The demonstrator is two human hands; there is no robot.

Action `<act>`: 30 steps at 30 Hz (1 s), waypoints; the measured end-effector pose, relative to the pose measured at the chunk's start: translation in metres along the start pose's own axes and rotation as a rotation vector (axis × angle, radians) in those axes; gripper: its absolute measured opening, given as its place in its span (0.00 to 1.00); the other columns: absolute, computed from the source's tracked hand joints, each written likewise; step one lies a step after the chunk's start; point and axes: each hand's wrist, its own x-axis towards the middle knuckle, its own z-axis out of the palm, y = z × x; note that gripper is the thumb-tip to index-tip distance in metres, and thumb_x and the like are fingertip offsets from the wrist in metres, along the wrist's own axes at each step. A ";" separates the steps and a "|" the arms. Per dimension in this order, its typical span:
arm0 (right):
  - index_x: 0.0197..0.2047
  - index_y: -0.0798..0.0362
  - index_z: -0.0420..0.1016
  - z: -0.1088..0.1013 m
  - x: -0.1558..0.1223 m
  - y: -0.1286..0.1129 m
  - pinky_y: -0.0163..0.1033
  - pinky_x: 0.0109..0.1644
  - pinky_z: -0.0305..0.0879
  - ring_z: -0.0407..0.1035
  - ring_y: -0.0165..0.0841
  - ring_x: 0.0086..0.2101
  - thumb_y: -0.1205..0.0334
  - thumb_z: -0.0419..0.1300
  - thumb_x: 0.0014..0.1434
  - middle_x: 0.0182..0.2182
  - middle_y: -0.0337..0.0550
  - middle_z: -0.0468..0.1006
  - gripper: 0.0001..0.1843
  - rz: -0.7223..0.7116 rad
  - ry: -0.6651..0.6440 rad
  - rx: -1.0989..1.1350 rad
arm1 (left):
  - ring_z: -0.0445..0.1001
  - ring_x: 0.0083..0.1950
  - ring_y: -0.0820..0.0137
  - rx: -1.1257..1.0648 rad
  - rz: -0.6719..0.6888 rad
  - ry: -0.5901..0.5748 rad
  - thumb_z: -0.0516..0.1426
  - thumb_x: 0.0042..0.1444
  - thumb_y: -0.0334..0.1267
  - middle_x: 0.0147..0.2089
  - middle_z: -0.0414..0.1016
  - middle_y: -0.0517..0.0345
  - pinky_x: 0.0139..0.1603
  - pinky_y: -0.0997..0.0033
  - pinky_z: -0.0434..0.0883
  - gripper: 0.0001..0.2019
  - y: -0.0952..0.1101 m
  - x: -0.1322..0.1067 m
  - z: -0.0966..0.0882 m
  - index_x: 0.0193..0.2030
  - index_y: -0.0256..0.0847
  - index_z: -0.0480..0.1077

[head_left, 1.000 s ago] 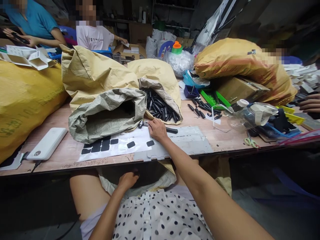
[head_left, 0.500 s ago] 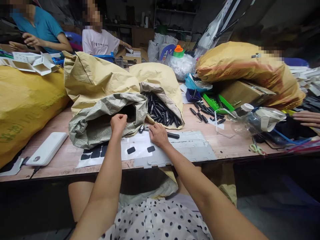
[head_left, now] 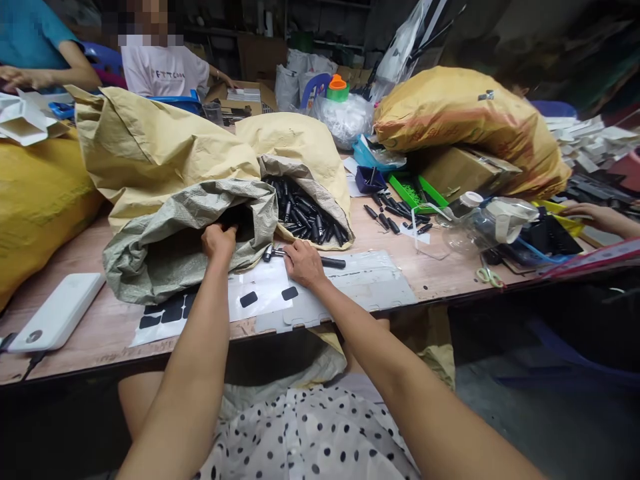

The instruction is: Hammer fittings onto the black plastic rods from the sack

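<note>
My left hand (head_left: 219, 241) is at the mouth of a tan woven sack with a grey lining (head_left: 150, 220). Its fingers are curled toward the dark inside, and whatever they hold is hidden. My right hand (head_left: 304, 263) is closed over the shaft of a small hammer (head_left: 334, 263), whose metal head points left and black grip sticks out to the right. Under the hammer lies a grey board (head_left: 370, 283). A white sheet with black rounded stickers (head_left: 249, 299) is between my forearms. Behind my right hand, a second sack (head_left: 300, 137) spills black tube-shaped parts (head_left: 310, 217).
Loose black parts (head_left: 393, 224) lie by a green tray (head_left: 417, 193) and a dark blue box (head_left: 370, 179). Further right are a clear plastic jug (head_left: 465, 230), scissors (head_left: 489, 277) and a co-worker's hand (head_left: 593, 215). A white power bank (head_left: 59, 312) sits front left. Two people work behind.
The view has turned slightly right, so things sit further left. My left hand has reached further into the sack's mouth. My right hand stays on the hammer. The co-worker's hand at right has shifted.
</note>
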 end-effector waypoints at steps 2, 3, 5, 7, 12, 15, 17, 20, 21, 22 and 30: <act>0.52 0.50 0.79 0.000 0.001 0.000 0.44 0.51 0.60 0.63 0.43 0.48 0.62 0.55 0.70 0.46 0.50 0.75 0.13 0.001 -0.001 0.005 | 0.78 0.53 0.54 0.013 0.074 0.015 0.61 0.58 0.45 0.48 0.82 0.46 0.58 0.54 0.73 0.16 -0.003 -0.031 -0.011 0.49 0.40 0.79; 0.52 0.50 0.79 -0.001 0.001 -0.001 0.44 0.51 0.60 0.63 0.43 0.48 0.63 0.54 0.70 0.46 0.51 0.75 0.13 0.003 -0.004 0.006 | 0.78 0.52 0.55 0.001 0.161 -0.012 0.61 0.59 0.46 0.48 0.82 0.48 0.57 0.56 0.73 0.16 -0.005 -0.049 -0.015 0.49 0.41 0.80; 0.52 0.50 0.80 -0.001 0.002 -0.001 0.44 0.51 0.60 0.64 0.43 0.48 0.63 0.54 0.71 0.46 0.51 0.75 0.14 0.013 -0.012 0.005 | 0.78 0.49 0.59 -0.049 0.337 -0.152 0.62 0.58 0.46 0.47 0.82 0.54 0.55 0.60 0.74 0.13 -0.013 -0.087 -0.019 0.47 0.46 0.81; 0.53 0.50 0.80 -0.002 0.002 0.000 0.44 0.51 0.60 0.64 0.43 0.48 0.63 0.55 0.70 0.46 0.51 0.75 0.14 0.020 -0.020 0.004 | 0.77 0.46 0.61 -0.039 0.382 -0.267 0.65 0.55 0.44 0.42 0.82 0.56 0.51 0.62 0.74 0.11 -0.023 -0.118 -0.017 0.44 0.47 0.81; 0.58 0.47 0.79 -0.003 0.003 0.005 0.43 0.52 0.62 0.66 0.42 0.48 0.65 0.57 0.69 0.45 0.49 0.77 0.17 -0.010 -0.029 0.030 | 0.74 0.48 0.60 -0.008 0.409 -0.348 0.66 0.54 0.41 0.42 0.78 0.57 0.52 0.63 0.72 0.06 -0.038 -0.139 -0.006 0.39 0.48 0.80; 0.57 0.47 0.80 -0.010 0.003 0.009 0.42 0.51 0.63 0.67 0.41 0.47 0.66 0.57 0.69 0.44 0.48 0.77 0.17 -0.018 -0.040 0.049 | 0.73 0.48 0.60 0.014 0.423 -0.392 0.66 0.54 0.40 0.41 0.77 0.57 0.52 0.62 0.71 0.06 -0.037 -0.133 -0.004 0.40 0.48 0.81; 0.59 0.46 0.79 -0.018 -0.001 0.010 0.41 0.51 0.64 0.68 0.41 0.47 0.66 0.56 0.70 0.44 0.48 0.78 0.19 -0.005 -0.018 0.060 | 0.73 0.48 0.60 0.025 0.420 -0.409 0.66 0.54 0.39 0.41 0.77 0.58 0.52 0.62 0.71 0.07 -0.036 -0.131 -0.004 0.41 0.48 0.80; 0.63 0.44 0.76 -0.030 -0.017 0.008 0.40 0.51 0.66 0.69 0.40 0.48 0.66 0.53 0.71 0.46 0.47 0.78 0.22 -0.006 0.066 0.101 | 0.73 0.48 0.60 0.029 0.418 -0.395 0.65 0.54 0.37 0.41 0.78 0.58 0.52 0.61 0.71 0.07 -0.036 -0.131 -0.003 0.41 0.48 0.79; 0.64 0.43 0.75 -0.034 -0.025 0.006 0.39 0.51 0.67 0.70 0.39 0.48 0.66 0.52 0.71 0.47 0.46 0.78 0.22 -0.013 0.090 0.124 | 0.72 0.47 0.60 0.029 0.418 -0.391 0.65 0.54 0.36 0.41 0.78 0.58 0.52 0.61 0.71 0.07 -0.036 -0.132 -0.003 0.40 0.48 0.79; 0.65 0.42 0.74 -0.036 -0.034 0.004 0.38 0.50 0.68 0.70 0.39 0.48 0.66 0.52 0.71 0.47 0.45 0.78 0.23 -0.020 0.098 0.149 | 0.72 0.47 0.60 0.027 0.418 -0.389 0.64 0.54 0.36 0.41 0.78 0.58 0.52 0.61 0.71 0.06 -0.036 -0.132 -0.002 0.40 0.48 0.79; 0.64 0.42 0.76 -0.045 -0.084 -0.008 0.35 0.45 0.70 0.71 0.35 0.40 0.67 0.53 0.70 0.39 0.42 0.76 0.23 -0.062 0.029 0.237 | 0.72 0.48 0.60 0.037 0.384 -0.378 0.64 0.53 0.34 0.42 0.78 0.59 0.52 0.61 0.71 0.07 -0.035 -0.132 0.000 0.39 0.48 0.79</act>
